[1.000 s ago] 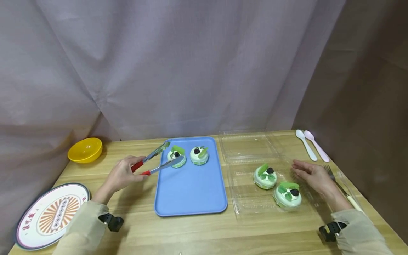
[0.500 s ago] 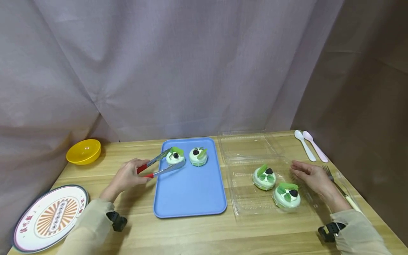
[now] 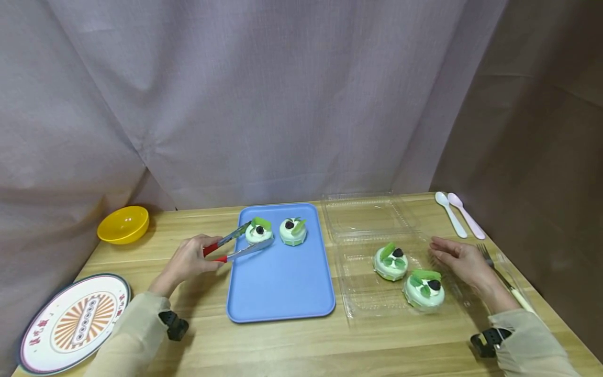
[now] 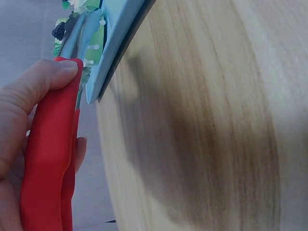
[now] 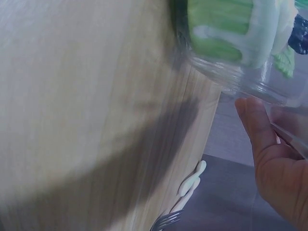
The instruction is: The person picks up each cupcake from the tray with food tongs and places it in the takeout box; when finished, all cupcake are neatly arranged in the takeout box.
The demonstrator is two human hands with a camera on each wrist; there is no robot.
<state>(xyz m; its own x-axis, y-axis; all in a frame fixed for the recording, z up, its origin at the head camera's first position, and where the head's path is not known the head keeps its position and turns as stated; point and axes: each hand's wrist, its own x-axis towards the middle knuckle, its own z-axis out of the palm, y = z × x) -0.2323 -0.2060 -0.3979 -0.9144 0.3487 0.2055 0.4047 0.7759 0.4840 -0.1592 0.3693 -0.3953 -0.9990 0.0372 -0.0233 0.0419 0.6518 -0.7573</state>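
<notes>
My left hand grips red-handled metal tongs, thumb on one handle in the left wrist view. The tongs' arms lie on both sides of the back-left small green cake, topped with cream, a blackberry and a green slice. A similar cake sits beside it on the blue tray. My right hand, fingers extended, is at the right side of the clear plastic box. Inside that box are two more cakes, one farther back and one nearer.
The box's clear lid lies folded back behind it. Two plastic spoons and a fork lie at the right edge. A yellow bowl and a printed white plate stand on the left. Curtains rise behind.
My left hand has moved slightly right and lowered the tongs, whose arms went from above the back-left cake to around its sides. My right hand has stayed put.
</notes>
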